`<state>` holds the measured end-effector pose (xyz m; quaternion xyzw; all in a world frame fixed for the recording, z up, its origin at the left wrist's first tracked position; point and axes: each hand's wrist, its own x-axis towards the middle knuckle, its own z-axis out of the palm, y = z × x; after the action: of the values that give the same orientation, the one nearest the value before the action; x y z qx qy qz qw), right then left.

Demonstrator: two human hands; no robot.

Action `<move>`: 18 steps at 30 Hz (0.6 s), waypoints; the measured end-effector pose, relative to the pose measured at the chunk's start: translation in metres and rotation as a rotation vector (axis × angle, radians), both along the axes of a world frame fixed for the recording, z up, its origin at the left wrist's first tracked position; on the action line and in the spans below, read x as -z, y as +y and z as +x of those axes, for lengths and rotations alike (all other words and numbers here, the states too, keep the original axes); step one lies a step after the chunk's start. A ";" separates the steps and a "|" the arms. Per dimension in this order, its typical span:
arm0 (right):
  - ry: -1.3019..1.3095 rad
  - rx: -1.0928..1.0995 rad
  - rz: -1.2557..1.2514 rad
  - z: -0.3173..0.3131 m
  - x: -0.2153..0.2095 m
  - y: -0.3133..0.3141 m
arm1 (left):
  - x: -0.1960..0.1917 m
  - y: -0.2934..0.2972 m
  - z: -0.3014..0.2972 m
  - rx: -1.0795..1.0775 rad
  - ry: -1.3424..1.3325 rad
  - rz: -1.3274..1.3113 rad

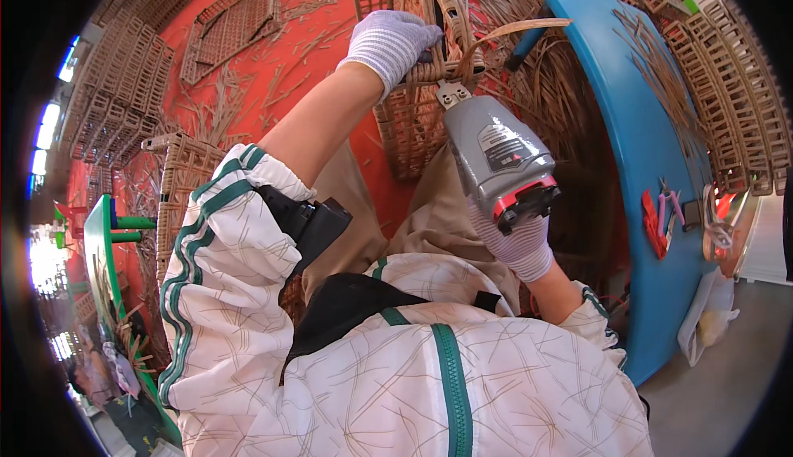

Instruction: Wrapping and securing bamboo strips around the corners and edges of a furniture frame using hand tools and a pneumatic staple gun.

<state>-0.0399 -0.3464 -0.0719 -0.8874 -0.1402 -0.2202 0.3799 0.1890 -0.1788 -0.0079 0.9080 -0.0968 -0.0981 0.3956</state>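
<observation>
A woven basket (pixel 406 131) of brown strips stands upright between my knees. My left hand (pixel 390 44), in a white-and-grey striped glove, is closed on its rim, fingertips partly hidden behind the weave. From below, my right hand (pixel 516 246), gloved the same way, grips a grey and red nail gun (pixel 500 147). Its metal nose meets the basket's rim near the corner, just right of my left hand. The tool's body hides its handle and most of my right fingers. A loose flat strip (pixel 520 26) curves out from that corner to the right.
A blue table (pixel 607 77) at the right carries strips, red-handled and pink-handled hand tools (pixel 661 217). Stacked woven pieces (pixel 124 85) stand at the far left, others beyond the table. A flat woven panel (pixel 231 28) and scraps lie on the red floor (pixel 318 3).
</observation>
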 end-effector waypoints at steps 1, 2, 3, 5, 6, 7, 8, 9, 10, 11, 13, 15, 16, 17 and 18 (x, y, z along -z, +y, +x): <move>-0.007 0.000 0.000 0.001 -0.004 0.004 | 0.003 0.001 0.002 0.016 -0.071 0.089; -0.014 -0.001 0.000 0.001 -0.006 0.005 | 0.006 0.002 0.005 0.031 -0.140 0.180; -0.009 0.013 0.052 0.001 0.002 0.005 | 0.006 0.001 0.006 0.031 -0.141 0.176; 0.000 0.037 0.050 0.001 0.007 0.005 | 0.007 0.000 0.007 0.064 -0.115 0.217; 0.009 0.063 0.052 0.001 0.009 0.006 | 0.004 -0.001 0.006 0.064 -0.114 0.217; 0.010 0.063 0.053 0.001 0.011 0.005 | 0.001 -0.002 0.004 0.061 -0.071 0.224; -0.003 0.033 0.059 0.002 0.013 0.004 | -0.001 -0.003 0.003 0.059 -0.026 0.232; -0.020 0.000 0.065 0.003 0.015 0.003 | 0.002 -0.001 0.005 0.056 -0.027 0.233; -0.020 -0.003 0.066 0.002 0.016 0.004 | 0.007 0.001 0.007 0.070 -0.065 0.209; 0.014 -0.015 0.152 0.002 0.018 0.006 | 0.011 0.004 0.008 0.084 -0.104 0.185; 0.049 -0.020 0.236 0.001 0.020 0.006 | 0.011 0.004 0.009 0.079 -0.103 0.183; 0.061 -0.010 0.198 0.001 0.022 0.006 | 0.012 0.004 0.010 0.071 -0.103 0.180; 0.061 -0.010 0.198 0.001 0.022 0.005 | 0.012 0.004 0.012 0.062 -0.097 0.181; 0.028 -0.009 0.126 0.002 0.021 0.005 | 0.014 0.004 0.013 0.053 -0.092 0.182; -0.005 -0.009 0.054 0.002 0.021 0.004 | 0.010 0.003 0.011 0.053 -0.091 0.183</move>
<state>-0.0375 -0.3422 -0.0929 -0.8756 -0.1391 -0.2245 0.4044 0.1997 -0.1759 -0.0181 0.9409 -0.1291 -0.0754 0.3037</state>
